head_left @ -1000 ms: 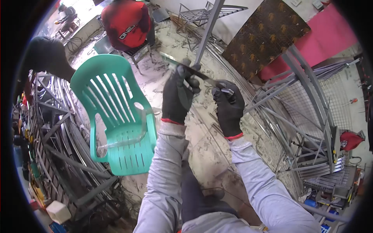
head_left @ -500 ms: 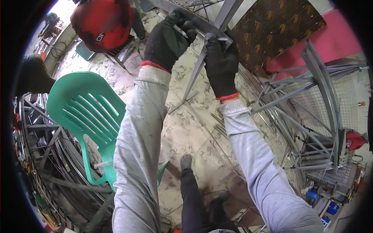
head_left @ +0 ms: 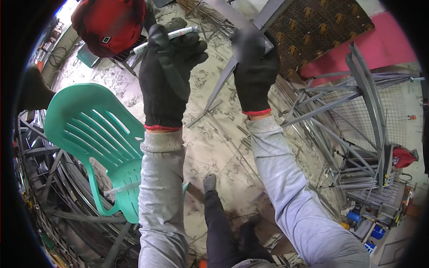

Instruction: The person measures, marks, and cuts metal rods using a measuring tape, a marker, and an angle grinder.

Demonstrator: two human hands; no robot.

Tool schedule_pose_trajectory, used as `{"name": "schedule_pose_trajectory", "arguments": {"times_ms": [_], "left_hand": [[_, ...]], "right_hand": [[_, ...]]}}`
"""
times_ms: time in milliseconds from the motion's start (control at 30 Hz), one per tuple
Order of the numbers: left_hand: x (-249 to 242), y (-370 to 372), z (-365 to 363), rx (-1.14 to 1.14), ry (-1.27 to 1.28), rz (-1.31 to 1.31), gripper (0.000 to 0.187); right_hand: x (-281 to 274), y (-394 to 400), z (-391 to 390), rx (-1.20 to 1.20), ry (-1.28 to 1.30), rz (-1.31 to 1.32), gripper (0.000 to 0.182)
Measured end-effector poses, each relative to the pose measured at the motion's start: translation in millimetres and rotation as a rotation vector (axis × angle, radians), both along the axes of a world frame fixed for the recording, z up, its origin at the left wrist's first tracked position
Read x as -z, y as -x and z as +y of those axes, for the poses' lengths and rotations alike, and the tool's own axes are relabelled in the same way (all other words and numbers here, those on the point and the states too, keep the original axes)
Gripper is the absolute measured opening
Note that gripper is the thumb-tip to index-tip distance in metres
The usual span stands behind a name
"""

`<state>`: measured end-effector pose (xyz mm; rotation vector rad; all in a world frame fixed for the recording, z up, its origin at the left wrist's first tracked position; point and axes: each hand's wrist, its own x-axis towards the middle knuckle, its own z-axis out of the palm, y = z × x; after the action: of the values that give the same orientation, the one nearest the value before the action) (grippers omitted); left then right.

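Note:
My left hand (head_left: 165, 82), in a black glove with a red cuff, is raised to the left of a grey metal frame. A white marker (head_left: 184, 32) lies across it, pinned by the thumb, while the other fingers are loosely curled. My right hand (head_left: 257, 67), gloved the same way, is wrapped round the grey metal bar (head_left: 270, 14) where it meets a crossing bar. Part of that hand is blurred, and its fingertips are hard to make out. Below it the lower metal bar (head_left: 220, 90) slopes down toward the floor.
A green plastic chair (head_left: 100, 116) stands at the left, beside a heap of metal stock. Someone in a red cap (head_left: 109, 27) is at the upper left. Welded grey frames (head_left: 371, 98) stand at the right, near a patterned brown sheet (head_left: 313, 31) and a pink panel (head_left: 389, 40).
My left hand has moved left and down, away from the metal joint, carrying the marker. My right hand remains at the joint. The view has shifted slightly.

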<state>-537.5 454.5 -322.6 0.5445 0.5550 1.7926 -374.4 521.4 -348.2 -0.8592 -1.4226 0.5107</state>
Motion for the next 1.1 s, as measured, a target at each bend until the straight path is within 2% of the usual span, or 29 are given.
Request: {"name": "schedule_pose_trajectory", "arguments": {"times_ms": [67,100,200,267,333,367,467,567,700,767,800,867,967,1100], "left_hand": [[-3.4,-14.7,1.6,-0.097,-0.085,-0.049,0.044],[5.9,-15.1,3.6,-0.040,-0.186,-0.106,0.041],[1.6,-24.7,8.9,-0.028,-0.171,-0.129,0.038],[2.9,-27.9,10.5,-0.025,-0.180,-0.162,0.037],[5.2,-32.4,12.9,-0.014,-0.255,0.005,0.045],[3.1,-35.9,13.3,-0.013,-0.256,0.003,0.045],[5.7,-39.0,17.7,-0.072,-0.033,-0.023,0.045],[22.2,-32.9,27.0,-0.075,0.082,0.195,0.047],[25.4,-36.8,22.3,-0.121,0.025,0.335,0.034],[19.3,-42.0,19.6,-0.132,0.010,0.371,0.031],[15.8,-47.7,19.9,-0.199,-0.030,0.381,0.032],[13.7,-47.4,22.3,-0.268,-0.070,0.391,0.036],[12.7,-51.5,27.0,-0.270,-0.119,0.338,0.035],[12.3,-58.2,32.2,-0.193,-0.202,0.178,0.035]], "right_hand": [[-2.5,2.5,0.1,-0.082,0.139,0.273,0.032],[-3.5,3.3,-0.4,-0.083,0.138,0.268,0.032],[-5.5,2.6,-2.9,-0.046,0.030,0.172,0.030],[-9.0,-1.3,-3.5,-0.088,0.135,0.212,0.032],[-10.0,1.4,-5.0,-0.051,0.122,0.198,0.032],[-11.5,2.1,-6.6,-0.015,0.110,0.189,0.032],[-18.6,-1.0,-11.0,-0.010,0.081,0.111,0.031],[-21.5,-3.5,-12.2,-0.005,0.107,0.055,0.031],[-21.3,-3.1,-7.4,0.040,0.055,0.071,0.031],[-22.0,-5.6,-2.0,0.165,-0.139,-0.145,0.031],[-21.3,-7.5,-2.9,0.166,-0.139,-0.146,0.031],[-29.3,-5.1,-10.3,-0.073,0.094,0.087,0.033],[-27.7,-3.7,-11.3,-0.135,0.090,0.189,0.035],[-26.5,-7.2,-8.0,-0.090,0.067,0.100,0.036]]}}
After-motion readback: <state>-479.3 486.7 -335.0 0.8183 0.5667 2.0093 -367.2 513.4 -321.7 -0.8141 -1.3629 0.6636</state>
